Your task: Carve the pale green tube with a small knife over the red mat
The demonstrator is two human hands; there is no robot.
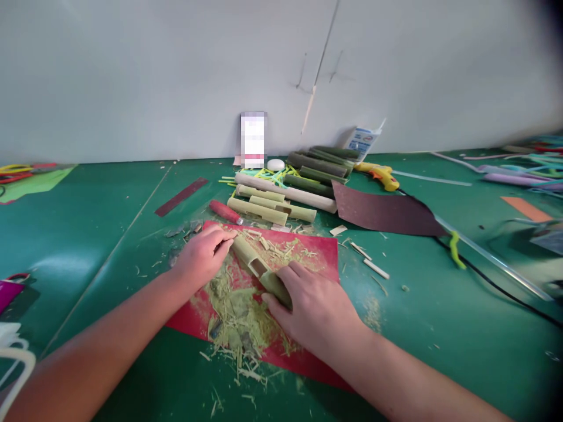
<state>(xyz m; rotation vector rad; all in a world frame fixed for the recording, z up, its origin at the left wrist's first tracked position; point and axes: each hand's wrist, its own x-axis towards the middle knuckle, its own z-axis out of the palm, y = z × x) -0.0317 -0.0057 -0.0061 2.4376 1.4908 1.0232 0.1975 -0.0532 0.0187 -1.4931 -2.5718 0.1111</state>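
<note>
The notched bamboo tube (pixel 247 252) looks woody, pale and smooth, with a dull, scraped skin. Fine powder and curled, fibrous shavings (pixel 237 331) roughen the matt red sheet (pixel 324 251), which looks like paper. Dark green bamboo pieces (pixel 312 186) show smoother, unscraped skin. The tabletop (pixel 136 246) is slick green with a soft sheen, broken by gritty dust. A brown sandpaper sheet (pixel 382 212) and a narrow sandpaper strip (pixel 181 197) look flat and grainy. The yellow glue gun (pixel 380 176) is smooth plastic; the clear rod (pixel 497 258) shines like plastic or glass. The wall (pixel 153 76) is smooth, pale grey.
</note>
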